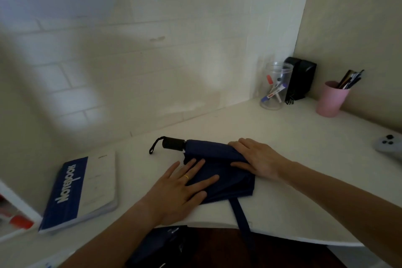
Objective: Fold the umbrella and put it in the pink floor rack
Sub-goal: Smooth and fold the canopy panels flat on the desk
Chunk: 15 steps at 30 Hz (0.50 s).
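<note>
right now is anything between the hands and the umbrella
No. Both hands lie flat on the umbrella: the left hand on its near fabric, the right hand on its far fold. The rack is out of view.

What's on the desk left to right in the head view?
Notebook → umbrella under left hand and right hand → clear jar → black box → pink cup → grey controller.
</note>
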Motion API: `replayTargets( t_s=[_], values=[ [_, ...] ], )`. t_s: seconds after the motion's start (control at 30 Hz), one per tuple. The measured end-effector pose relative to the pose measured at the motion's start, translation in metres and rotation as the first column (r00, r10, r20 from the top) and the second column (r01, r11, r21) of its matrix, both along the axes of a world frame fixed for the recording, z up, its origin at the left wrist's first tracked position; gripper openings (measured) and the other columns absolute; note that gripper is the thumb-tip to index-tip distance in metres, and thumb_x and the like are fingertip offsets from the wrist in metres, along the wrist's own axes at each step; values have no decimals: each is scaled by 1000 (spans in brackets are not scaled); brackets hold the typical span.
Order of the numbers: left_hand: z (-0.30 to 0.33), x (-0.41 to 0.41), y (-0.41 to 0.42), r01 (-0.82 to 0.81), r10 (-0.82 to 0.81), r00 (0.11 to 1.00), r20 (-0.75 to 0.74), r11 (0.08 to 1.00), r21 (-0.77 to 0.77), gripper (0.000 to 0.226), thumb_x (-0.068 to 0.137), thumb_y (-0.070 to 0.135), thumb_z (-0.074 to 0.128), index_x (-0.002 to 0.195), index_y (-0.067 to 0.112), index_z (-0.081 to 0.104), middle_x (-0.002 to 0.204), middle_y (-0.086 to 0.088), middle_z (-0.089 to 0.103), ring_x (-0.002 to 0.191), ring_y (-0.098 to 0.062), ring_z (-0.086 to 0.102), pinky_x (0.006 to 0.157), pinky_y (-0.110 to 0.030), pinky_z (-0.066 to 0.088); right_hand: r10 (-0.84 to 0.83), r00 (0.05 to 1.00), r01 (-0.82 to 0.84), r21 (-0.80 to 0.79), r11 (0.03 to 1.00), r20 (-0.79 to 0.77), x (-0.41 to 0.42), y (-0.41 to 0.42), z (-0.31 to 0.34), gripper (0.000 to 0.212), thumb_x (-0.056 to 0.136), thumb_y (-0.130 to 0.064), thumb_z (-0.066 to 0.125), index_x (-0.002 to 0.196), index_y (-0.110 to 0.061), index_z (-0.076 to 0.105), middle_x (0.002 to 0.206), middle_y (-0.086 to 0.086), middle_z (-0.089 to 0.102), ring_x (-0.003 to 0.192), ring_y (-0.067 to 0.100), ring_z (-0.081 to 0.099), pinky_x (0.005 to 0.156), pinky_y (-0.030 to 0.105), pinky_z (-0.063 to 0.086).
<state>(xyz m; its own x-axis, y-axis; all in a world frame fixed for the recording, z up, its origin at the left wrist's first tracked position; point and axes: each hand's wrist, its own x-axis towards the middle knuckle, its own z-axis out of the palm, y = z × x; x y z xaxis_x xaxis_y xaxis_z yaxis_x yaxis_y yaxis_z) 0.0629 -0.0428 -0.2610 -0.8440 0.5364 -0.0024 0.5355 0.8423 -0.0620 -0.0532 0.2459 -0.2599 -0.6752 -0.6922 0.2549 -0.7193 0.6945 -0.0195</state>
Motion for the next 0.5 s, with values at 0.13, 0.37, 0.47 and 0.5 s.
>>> replayTargets(
  t_s=[0.13,0.37,0.47,0.5],
  values=[
    [1,0,1,-5,6,1000,14,1000,-14,48,106,57,6,147,64,-18,168,8,-22,153,-12,-23,126,-45,-6,-20,998,22,-19,1000,56,8,-3,3,63,101,-61,22,153,-26,27,119,-4,51,105,14,52,91,31,47],
    [4,3,1,19,-18,999,28,999,-36,48,107,57,7,147,64,-18,170,2,-14,155,-14,-18,126,-45,-7,95,988,-96,2,995,-124,3,0,14,49,101,-49,41,140,-21,52,107,0,60,93,19,56,83,29,45],
    [2,6,0,44,-44,999,-12,999,-28,49,108,55,10,150,61,-15,171,-1,-8,156,-16,-13,126,-46,-5,129,968,-134,-8,991,-214,10,-1,13,48,98,-44,53,138,-18,55,106,2,61,90,19,55,79,30,48],
    [1,7,0,46,-46,999,-21,999,-26,49,109,54,10,151,59,-14,171,-2,-6,156,-17,-13,125,-46,-4,127,966,-137,-29,990,-227,13,-1,11,48,98,-43,55,139,-18,55,108,2,61,91,19,55,79,30,49]
  ],
)
